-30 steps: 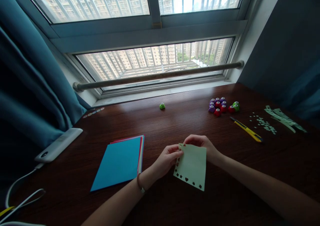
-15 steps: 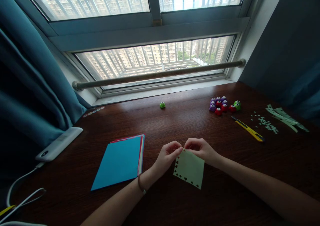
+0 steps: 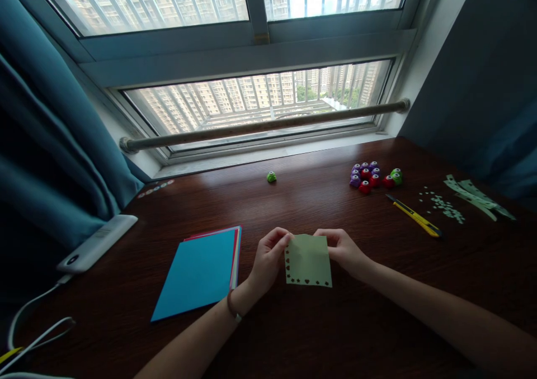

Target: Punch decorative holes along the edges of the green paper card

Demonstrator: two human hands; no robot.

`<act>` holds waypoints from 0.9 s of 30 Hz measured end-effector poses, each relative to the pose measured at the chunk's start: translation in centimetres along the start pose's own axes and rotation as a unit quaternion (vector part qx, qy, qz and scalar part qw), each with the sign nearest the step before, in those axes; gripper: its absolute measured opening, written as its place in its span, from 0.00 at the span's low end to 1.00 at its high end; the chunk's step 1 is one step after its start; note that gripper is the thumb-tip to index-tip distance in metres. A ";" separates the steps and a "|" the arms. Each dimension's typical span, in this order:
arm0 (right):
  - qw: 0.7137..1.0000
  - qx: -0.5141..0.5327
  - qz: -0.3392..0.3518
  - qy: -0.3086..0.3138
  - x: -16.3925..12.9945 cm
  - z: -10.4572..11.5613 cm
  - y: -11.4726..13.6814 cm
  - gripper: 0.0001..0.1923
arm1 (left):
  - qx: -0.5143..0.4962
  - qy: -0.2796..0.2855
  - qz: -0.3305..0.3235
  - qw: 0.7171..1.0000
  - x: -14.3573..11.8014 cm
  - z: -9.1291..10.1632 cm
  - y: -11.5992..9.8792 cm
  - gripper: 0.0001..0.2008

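Note:
A pale green sheet of paper (image 3: 309, 260) is held up above the table, with small shapes, hearts among them, punched along its left and bottom edges. My left hand (image 3: 268, 256) pinches its upper left corner between thumb and fingers. At the upper right my right hand (image 3: 344, 251) is closed at the paper's edge, its fingertips partly hidden behind the sheet. To the left of my left hand lies a stack of coloured paper (image 3: 197, 273), blue on top, with red and pale sheets showing at the edges.
A yellow utility knife (image 3: 415, 217) lies at the right, near scattered paper bits (image 3: 448, 208) and pale green strips (image 3: 478, 197). Small purple and red craft punches (image 3: 364, 176) cluster behind. One green punch (image 3: 271, 177) stands alone. A white power bank (image 3: 98, 244) with a cable lies left.
The paper has turned so that its bottom edge is nearly level, and has shifted slightly up and left. My hands have moved apart along its top edge.

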State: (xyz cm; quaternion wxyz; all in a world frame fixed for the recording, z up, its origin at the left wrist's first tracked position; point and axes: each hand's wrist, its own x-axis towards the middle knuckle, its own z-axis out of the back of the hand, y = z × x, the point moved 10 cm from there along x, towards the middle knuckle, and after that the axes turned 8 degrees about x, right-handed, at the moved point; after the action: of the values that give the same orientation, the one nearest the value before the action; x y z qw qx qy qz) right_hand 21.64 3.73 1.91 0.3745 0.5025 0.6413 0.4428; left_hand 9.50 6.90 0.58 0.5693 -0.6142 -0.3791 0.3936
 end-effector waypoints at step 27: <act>0.841 -0.265 0.180 -0.437 -6.2 23.9 11.9 0.11 | 0.105 0.085 -0.028 0.990 0.4 -2.0 1.3 0.17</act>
State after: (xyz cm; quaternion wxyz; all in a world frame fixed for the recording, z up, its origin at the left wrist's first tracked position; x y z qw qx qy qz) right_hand 48.83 3.49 5.57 0.6479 0.6324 0.1676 0.3901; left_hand 11.54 6.42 -0.66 0.6713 -0.5716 -0.3029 0.3617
